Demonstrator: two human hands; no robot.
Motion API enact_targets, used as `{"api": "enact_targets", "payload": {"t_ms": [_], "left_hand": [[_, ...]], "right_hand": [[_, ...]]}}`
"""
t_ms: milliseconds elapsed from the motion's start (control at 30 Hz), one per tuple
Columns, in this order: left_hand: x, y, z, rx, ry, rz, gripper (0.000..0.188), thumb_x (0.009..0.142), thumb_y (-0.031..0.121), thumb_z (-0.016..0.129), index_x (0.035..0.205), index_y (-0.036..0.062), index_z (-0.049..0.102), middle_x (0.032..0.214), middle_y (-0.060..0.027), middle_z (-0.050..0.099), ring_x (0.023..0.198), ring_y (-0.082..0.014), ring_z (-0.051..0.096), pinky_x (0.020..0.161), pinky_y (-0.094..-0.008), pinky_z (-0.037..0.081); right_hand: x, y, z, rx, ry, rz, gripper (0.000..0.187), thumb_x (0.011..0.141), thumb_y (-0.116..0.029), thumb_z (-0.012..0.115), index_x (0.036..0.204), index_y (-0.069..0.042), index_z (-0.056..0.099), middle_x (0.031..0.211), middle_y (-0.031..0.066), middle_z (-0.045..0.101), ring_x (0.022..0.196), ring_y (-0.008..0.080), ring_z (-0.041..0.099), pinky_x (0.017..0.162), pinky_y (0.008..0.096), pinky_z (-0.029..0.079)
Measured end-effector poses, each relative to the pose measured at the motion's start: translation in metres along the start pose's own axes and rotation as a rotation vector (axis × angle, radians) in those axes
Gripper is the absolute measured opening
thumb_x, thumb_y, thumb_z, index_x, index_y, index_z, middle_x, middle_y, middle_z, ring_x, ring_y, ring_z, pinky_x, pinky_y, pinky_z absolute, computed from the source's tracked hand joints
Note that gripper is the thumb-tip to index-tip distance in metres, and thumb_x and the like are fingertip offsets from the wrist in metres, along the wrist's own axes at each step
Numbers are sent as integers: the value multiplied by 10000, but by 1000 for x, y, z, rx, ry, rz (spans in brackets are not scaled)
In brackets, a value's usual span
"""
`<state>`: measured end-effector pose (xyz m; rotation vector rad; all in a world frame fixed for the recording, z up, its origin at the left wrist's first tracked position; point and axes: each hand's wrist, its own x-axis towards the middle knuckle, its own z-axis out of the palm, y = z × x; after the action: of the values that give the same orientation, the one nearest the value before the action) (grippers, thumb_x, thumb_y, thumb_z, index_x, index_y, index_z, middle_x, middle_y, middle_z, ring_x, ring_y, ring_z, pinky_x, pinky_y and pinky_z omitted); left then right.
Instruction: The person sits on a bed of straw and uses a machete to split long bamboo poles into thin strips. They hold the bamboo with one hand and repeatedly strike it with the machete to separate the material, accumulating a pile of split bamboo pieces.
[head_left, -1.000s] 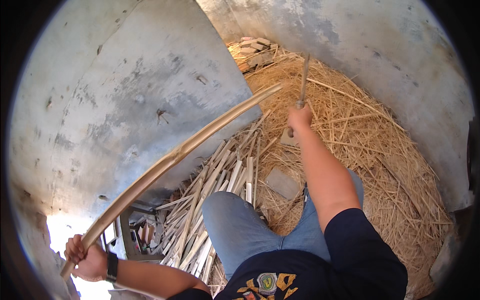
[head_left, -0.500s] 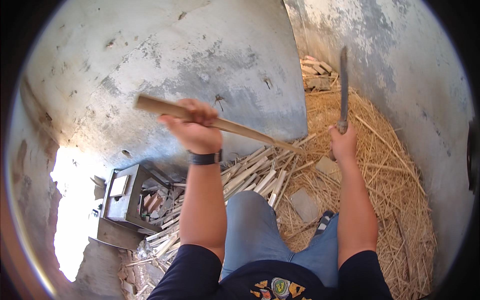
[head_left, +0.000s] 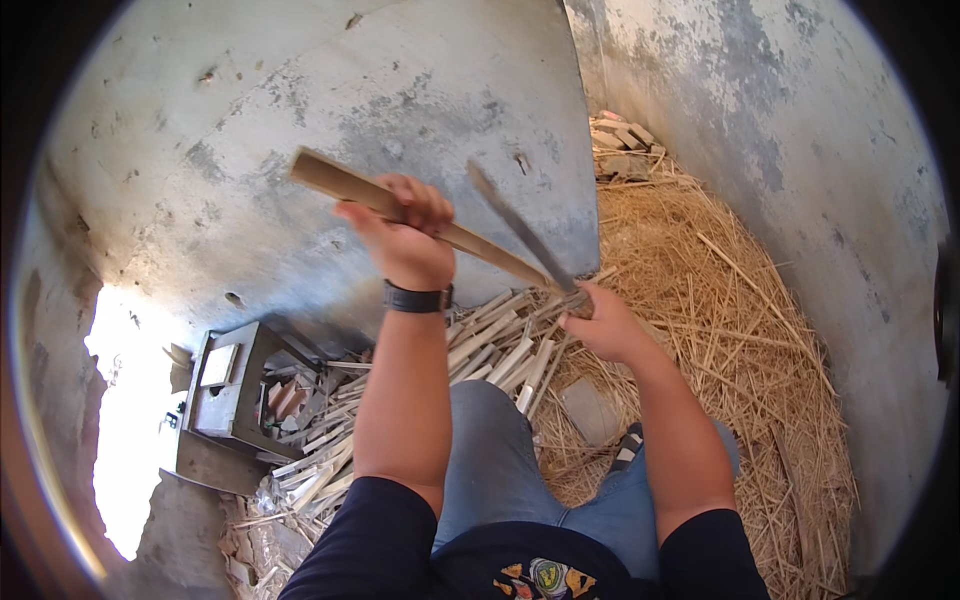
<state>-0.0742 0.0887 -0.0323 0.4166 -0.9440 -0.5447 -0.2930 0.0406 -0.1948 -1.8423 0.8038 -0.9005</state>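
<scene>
My left hand (head_left: 412, 240), with a dark band at the wrist, is closed around a long split bamboo strip (head_left: 338, 180). The strip slants from its thick upper-left end down toward the right, its thinner end reaching near my other hand. My right hand (head_left: 606, 322) grips the handle of a machete (head_left: 515, 222). The long dark blade points up and to the left, above the strip's lower part. Whether blade and strip touch, I cannot tell.
Cut strips (head_left: 490, 345) lie piled by my knee. Straw-like shavings (head_left: 720, 380) cover the floor to the right, with a flat slab (head_left: 590, 410) among them. A wooden cabinet (head_left: 225, 390) stands at left, bricks (head_left: 622, 145) are stacked behind, and a wall (head_left: 450, 90) rises in front.
My right hand has swung the machete left and down, its blade turning from upright to slanting leftward over the strip. My left hand still grips the bamboo strip, shifted slightly right.
</scene>
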Motion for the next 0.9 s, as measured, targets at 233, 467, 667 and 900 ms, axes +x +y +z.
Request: {"api": "enact_targets", "payload": {"t_ms": [233,467,667,900], "left_hand": [[3,24,-15,106,-53,-59,736,858,857,307,758,137,416,592,27,283,521,-124,240,532,-304,252],[9,21,-68,108,-34,-37,704,892,818,288,750,140,414,595,29,265,540,-121,207,532,-289,217],[34,22,-107,171,107,-57,686,911,792,245,719,153,406,597,26,278,532,-120,216,532,-284,217],[63,25,-144,-62,-257,-229,667,899,789,280,690,169,405,575,41,287,524,-118,223,545,-294,206]], "right_hand": [[-10,53,41,-545,-107,386,477,829,-171,652,1248,38,559,1020,273,676,959,395,669,847,481,528],[-5,41,112,-223,4,387,341,837,-150,614,1125,25,565,1004,266,679,965,434,660,853,496,523],[-32,137,142,-180,88,671,371,818,-134,630,1157,3,567,1014,252,685,983,423,664,886,454,522],[10,90,165,-162,65,410,326,804,-120,639,1087,30,576,991,228,703,930,374,685,814,402,561]]}}
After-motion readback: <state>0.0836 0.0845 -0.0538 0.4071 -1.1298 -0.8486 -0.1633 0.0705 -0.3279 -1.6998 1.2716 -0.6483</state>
